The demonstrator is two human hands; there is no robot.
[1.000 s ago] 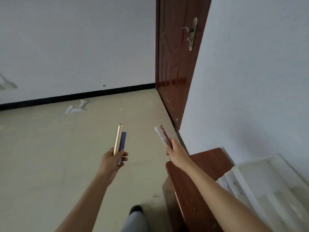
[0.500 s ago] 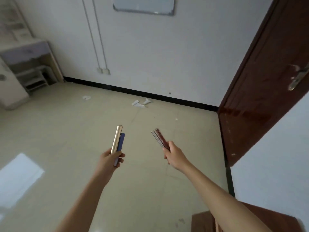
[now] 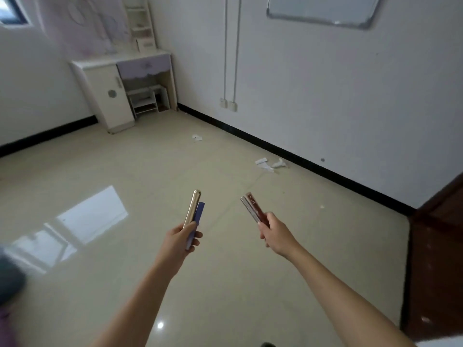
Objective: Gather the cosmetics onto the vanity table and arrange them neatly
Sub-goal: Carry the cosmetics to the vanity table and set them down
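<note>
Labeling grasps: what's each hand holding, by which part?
Left hand: gold tube and blue stick, gripped at their lower ends. Right hand: silver stick and dark-red stick, at their lower ends.

A glossy beige tiled floor (image 3: 75, 171) carried a bright patch of reflected window light (image 3: 92, 216) on its left part. A black skirting (image 3: 300, 157) ran along the foot of the white wall (image 3: 325, 96), where a whiteboard (image 3: 320, 8) hung high up. Two thin conduits (image 3: 235, 46) dropped to a pair of sockets (image 3: 232, 105). Torn paper scraps (image 3: 269, 165) lay near the skirting (another piece (image 3: 197, 137) lay farther back). A dark brown door (image 3: 436, 259) stood at the right edge
</note>
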